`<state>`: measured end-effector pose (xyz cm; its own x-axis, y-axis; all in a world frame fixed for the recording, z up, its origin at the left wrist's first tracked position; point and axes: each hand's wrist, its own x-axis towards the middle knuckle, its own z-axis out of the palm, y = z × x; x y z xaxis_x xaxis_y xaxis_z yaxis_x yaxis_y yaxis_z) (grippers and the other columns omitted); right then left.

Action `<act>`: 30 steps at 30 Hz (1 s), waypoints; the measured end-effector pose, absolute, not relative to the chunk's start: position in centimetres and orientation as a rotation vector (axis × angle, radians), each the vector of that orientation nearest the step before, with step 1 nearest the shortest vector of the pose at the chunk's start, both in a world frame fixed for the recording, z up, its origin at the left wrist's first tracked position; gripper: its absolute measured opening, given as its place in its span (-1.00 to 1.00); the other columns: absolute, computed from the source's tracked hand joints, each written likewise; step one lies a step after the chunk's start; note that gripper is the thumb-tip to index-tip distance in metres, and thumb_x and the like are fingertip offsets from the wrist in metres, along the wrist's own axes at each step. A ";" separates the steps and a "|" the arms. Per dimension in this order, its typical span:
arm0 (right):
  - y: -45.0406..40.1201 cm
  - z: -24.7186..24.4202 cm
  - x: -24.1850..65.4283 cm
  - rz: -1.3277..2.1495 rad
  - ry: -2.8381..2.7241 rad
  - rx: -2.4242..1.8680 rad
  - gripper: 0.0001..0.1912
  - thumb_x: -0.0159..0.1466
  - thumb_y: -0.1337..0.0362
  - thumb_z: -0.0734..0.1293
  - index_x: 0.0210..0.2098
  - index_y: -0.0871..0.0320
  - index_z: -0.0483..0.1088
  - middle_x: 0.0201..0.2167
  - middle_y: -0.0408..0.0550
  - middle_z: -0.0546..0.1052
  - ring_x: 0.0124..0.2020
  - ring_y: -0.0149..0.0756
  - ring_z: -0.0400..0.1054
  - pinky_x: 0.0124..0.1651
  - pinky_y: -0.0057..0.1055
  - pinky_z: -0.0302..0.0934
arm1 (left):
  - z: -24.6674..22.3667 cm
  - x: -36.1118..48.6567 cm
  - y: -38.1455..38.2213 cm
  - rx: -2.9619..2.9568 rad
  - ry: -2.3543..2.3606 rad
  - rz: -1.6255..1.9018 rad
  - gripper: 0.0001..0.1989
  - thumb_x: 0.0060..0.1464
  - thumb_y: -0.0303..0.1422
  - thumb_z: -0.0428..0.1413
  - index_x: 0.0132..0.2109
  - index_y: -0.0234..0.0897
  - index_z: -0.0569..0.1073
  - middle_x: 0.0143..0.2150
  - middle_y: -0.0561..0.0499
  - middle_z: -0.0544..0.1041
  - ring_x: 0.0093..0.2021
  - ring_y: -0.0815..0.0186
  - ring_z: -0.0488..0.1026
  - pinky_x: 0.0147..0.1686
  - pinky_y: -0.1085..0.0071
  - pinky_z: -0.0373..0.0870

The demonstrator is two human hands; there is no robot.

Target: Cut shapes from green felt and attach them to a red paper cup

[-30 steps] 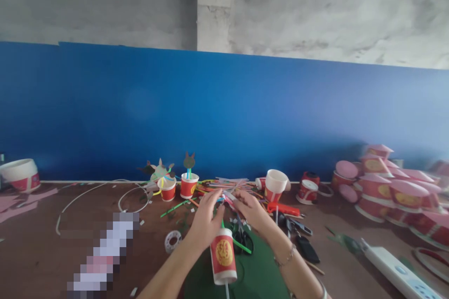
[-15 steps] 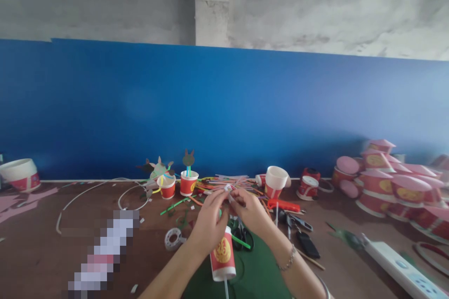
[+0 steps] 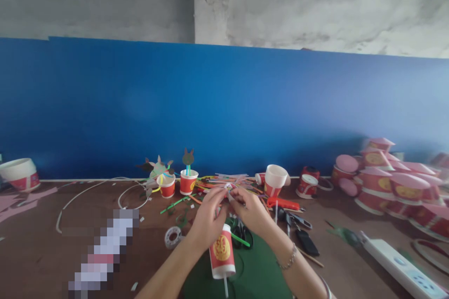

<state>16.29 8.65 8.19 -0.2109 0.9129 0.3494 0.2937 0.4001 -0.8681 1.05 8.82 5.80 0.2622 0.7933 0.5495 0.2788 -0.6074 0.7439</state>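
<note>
My left hand [image 3: 211, 212] and my right hand [image 3: 248, 203] meet fingertip to fingertip over the middle of the table. Both pinch a small whitish piece [image 3: 228, 187] with a bit of pink or red, too small to name. Just below my left hand lies a red and white paper cup [image 3: 222, 252] with a gold emblem, tilted, a clear straw [image 3: 226, 286] sticking out of its near end. It rests on a green mat [image 3: 259, 271]. Black-handled scissors [image 3: 242, 236] and a green straw or strip [image 3: 240, 239] lie between my forearms.
A tape roll [image 3: 173, 237] lies left of my arm. Behind are paper cups [image 3: 189, 182] with paper animal shapes, and a pile of colourful strips [image 3: 231, 179]. To the right are an orange-red tool [image 3: 283, 203], black keys or fob [image 3: 307, 242], a power strip [image 3: 403, 261] and stacked pink-topped cups [image 3: 379, 182].
My hands stay together with only slight finger movement at the small piece. The cup below has shifted very slightly upward in view.
</note>
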 end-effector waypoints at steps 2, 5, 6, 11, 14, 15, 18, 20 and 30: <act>8.8 8.1 16.4 0.819 -1.730 -1.069 -0.87 0.17 0.28 0.22 -0.34 0.19 0.37 -0.58 -0.14 0.45 -0.58 -0.38 0.29 -0.52 -0.49 0.14 | 5.9 1.2 8.7 2.050 0.951 1.331 -0.61 0.05 -0.47 -0.03 0.05 -0.20 0.35 0.11 -0.10 0.33 0.14 0.17 0.21 0.13 0.17 0.12; 8.9 7.8 16.5 0.824 -1.747 -1.078 -0.87 0.17 0.29 0.22 -0.35 0.20 0.37 -0.57 -0.12 0.47 -0.56 -0.36 0.30 -0.50 -0.48 0.15 | 5.7 1.3 8.8 1.964 0.975 1.342 -0.70 0.04 -0.48 -0.03 -0.06 -0.22 0.40 0.01 -0.09 0.40 0.05 0.18 0.29 0.06 0.20 0.21; 8.8 7.8 16.5 0.831 -1.756 -1.079 -0.87 0.17 0.31 0.22 -0.35 0.20 0.37 -0.56 -0.12 0.48 -0.55 -0.35 0.32 -0.50 -0.48 0.15 | 5.7 1.3 8.9 1.918 0.988 1.337 -0.74 0.04 -0.48 -0.03 -0.11 -0.23 0.41 -0.03 -0.08 0.43 0.01 0.19 0.33 0.01 0.23 0.25; 8.4 8.2 16.2 0.837 -1.798 -1.074 -0.86 0.14 0.37 0.19 -0.36 0.19 0.38 -0.52 -0.11 0.50 -0.51 -0.32 0.34 -0.47 -0.48 0.17 | 5.4 1.2 9.5 1.754 1.086 1.369 -0.73 0.02 -0.45 0.01 -0.07 -0.26 0.34 -0.11 -0.07 0.45 -0.09 0.22 0.39 -0.11 0.30 0.33; 8.3 8.4 16.2 0.792 -1.823 -1.071 -0.86 0.14 0.38 0.19 -0.36 0.18 0.37 -0.53 -0.11 0.50 -0.51 -0.33 0.34 -0.46 -0.47 0.17 | 5.3 1.1 9.5 1.853 1.074 1.365 -0.66 0.04 -0.45 0.00 0.00 -0.23 0.36 -0.01 -0.09 0.42 0.01 0.20 0.34 -0.03 0.26 0.28; 8.3 8.4 16.3 0.771 -1.828 -1.072 -0.87 0.14 0.38 0.19 -0.36 0.18 0.37 -0.53 -0.12 0.49 -0.51 -0.33 0.34 -0.45 -0.47 0.17 | 5.3 1.1 9.5 1.900 1.067 1.358 -0.67 0.04 -0.45 0.00 -0.01 -0.23 0.39 0.01 -0.10 0.41 0.03 0.19 0.32 0.00 0.25 0.26; 8.4 8.3 16.4 0.718 -1.844 -1.087 -0.88 0.14 0.38 0.19 -0.38 0.18 0.37 -0.55 -0.13 0.48 -0.51 -0.33 0.33 -0.45 -0.47 0.16 | 5.2 1.1 9.3 1.972 1.080 1.357 -0.73 0.04 -0.44 0.02 -0.09 -0.23 0.46 -0.01 -0.10 0.44 0.03 0.17 0.32 0.03 0.23 0.24; 8.5 8.3 16.5 0.711 -1.858 -1.102 -0.87 0.15 0.39 0.19 -0.37 0.18 0.36 -0.54 -0.13 0.48 -0.51 -0.33 0.32 -0.46 -0.48 0.15 | 5.2 1.1 9.3 1.947 1.094 1.365 -0.77 0.03 -0.44 0.03 -0.14 -0.23 0.47 -0.07 -0.09 0.47 -0.02 0.18 0.36 0.00 0.25 0.27; 7.9 8.4 15.7 0.645 -1.894 -1.148 -0.87 0.18 0.39 0.15 -0.42 0.17 0.31 -0.56 -0.15 0.44 -0.53 -0.39 0.29 -0.47 -0.52 0.11 | 5.3 1.3 9.4 1.792 1.110 1.449 -0.92 0.01 -0.44 0.04 -0.35 -0.27 0.44 -0.23 -0.04 0.46 -0.18 0.26 0.42 -0.20 0.37 0.37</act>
